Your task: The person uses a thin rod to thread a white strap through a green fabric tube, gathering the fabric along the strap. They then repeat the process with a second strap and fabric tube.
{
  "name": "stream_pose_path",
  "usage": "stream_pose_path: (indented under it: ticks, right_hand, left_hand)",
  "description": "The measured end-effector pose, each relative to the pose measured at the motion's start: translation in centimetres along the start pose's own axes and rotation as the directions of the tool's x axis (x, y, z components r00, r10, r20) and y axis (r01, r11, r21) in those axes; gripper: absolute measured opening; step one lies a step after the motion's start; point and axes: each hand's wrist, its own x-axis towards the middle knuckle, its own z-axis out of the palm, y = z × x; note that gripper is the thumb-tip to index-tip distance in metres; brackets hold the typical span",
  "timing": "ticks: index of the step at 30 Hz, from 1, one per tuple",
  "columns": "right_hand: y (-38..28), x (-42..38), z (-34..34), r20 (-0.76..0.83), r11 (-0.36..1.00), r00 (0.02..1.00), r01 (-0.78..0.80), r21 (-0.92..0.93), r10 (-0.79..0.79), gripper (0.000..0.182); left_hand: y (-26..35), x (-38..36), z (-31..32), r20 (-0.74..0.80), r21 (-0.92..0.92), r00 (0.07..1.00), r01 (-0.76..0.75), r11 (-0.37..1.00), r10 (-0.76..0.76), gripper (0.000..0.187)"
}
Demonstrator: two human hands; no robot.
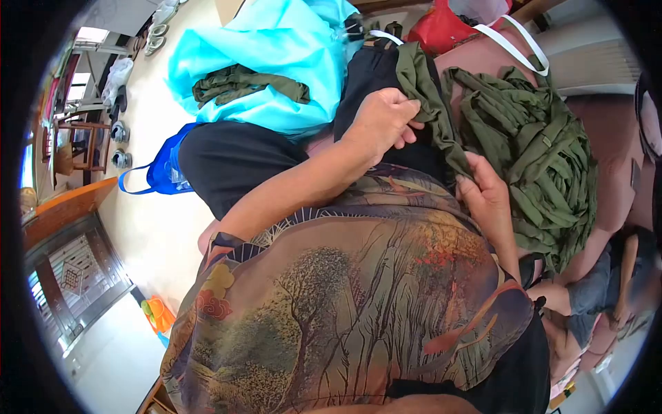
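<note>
A long strip of dark green fabric (431, 114) lies along my right thigh, over the black trousers. My left hand (383, 124) is closed in a pinch at the strip's left edge, with the other fingers curled; whether a thread is also between the fingertips is too small to tell. Lower down, my right hand (486, 193) grips the near end of the same strip between thumb and fingers. Beside it on the right is a big heap of similar green fabric strips (531, 152). More green fabric (248, 86) rests on a light blue plastic bag (276, 52) ahead to the left.
A blue bag (165, 165) stands by my left knee. Behind the heap are a red bag (441, 27) and a white strap (514, 48). Another person (600, 290) sits at the right. Shoes (121, 141) line the pale floor at the left.
</note>
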Motion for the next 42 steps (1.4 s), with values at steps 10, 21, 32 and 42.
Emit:
stream_pose_path:
  ticks: [10,21,32,42]
  right_hand:
    - [0.3,-0.2,0.6,-0.014,0.998,0.998,0.061,-0.024,-0.061,0.034]
    - [-1.7,0.7,2.2,-0.081,1.000,0.997,0.006,0.023,-0.004,0.050]
    - [-0.2,0.2,1.2,-0.058,0.958,0.998,0.014,0.285,0.003,0.038]
    - [0.1,1.0,1.2,-0.047,0.977,0.998,0.046,0.208,-0.036,0.039]
  left_hand:
    - [-0.4,-0.4,-0.2,0.172,-0.317,0.984,0.106,0.943,-0.053,0.021]
    - [-1.3,-1.4,2.4,0.379,-0.159,0.908,0.257,0.953,-0.181,0.025]
    - [0.4,0.9,0.6,0.128,-0.206,0.992,0.049,0.977,-0.023,0.032]
    - [0.2,1.1,0.9,0.195,-0.087,0.978,0.086,0.992,-0.068,0.024]
